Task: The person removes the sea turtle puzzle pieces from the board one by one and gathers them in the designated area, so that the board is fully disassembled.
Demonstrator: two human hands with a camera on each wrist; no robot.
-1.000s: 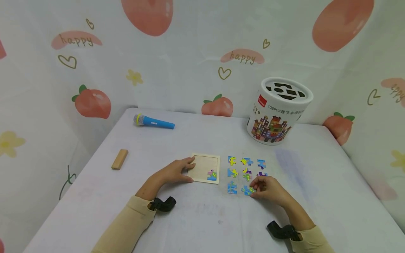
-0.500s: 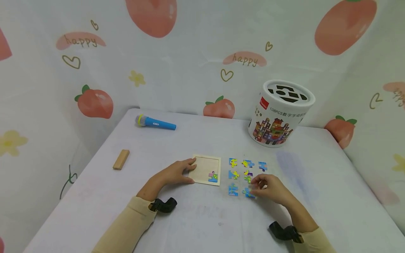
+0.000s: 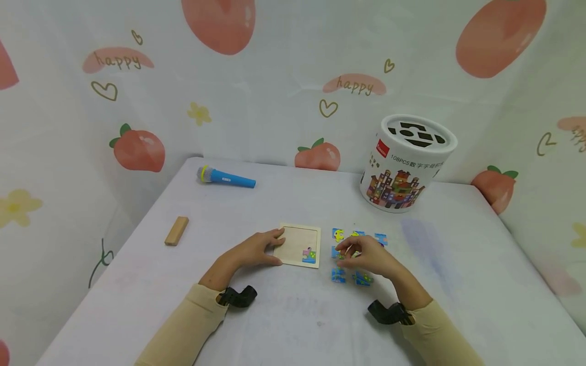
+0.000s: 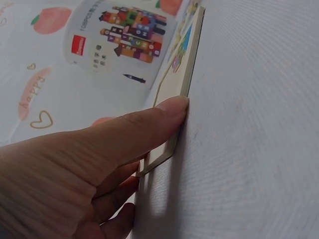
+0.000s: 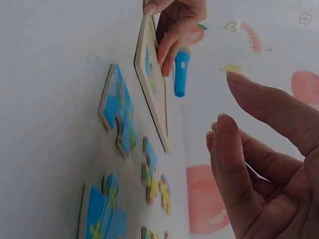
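A shallow wooden puzzle tray (image 3: pixel 293 236) lies mid-table, with one blue, pink and green jigsaw piece (image 3: pixel 309 255) in its lower right corner. My left hand (image 3: pixel 254 249) grips the tray's left side, thumb on the near edge and fingertips at the left rim. My right hand (image 3: pixel 368 256) hovers over the loose pieces right of the tray, hiding some of them. In the right wrist view, thumb and index finger stand apart with nothing between them. Loose pieces show around the hand: one lower left (image 3: pixel 338 275), one below (image 3: pixel 363 278), one upper left (image 3: pixel 338 234).
A blue toy microphone (image 3: pixel 229 178) lies at the back left and a wooden block (image 3: pixel 176 231) at the left. Towards the back right stands a white lidded bucket (image 3: pixel 396 178). A patterned cloth (image 3: pixel 265 101) hangs behind the table.
My right hand has moved left and a little away from me, from beside the lower middle piece to over the middle pieces. The left hand stays at the tray.
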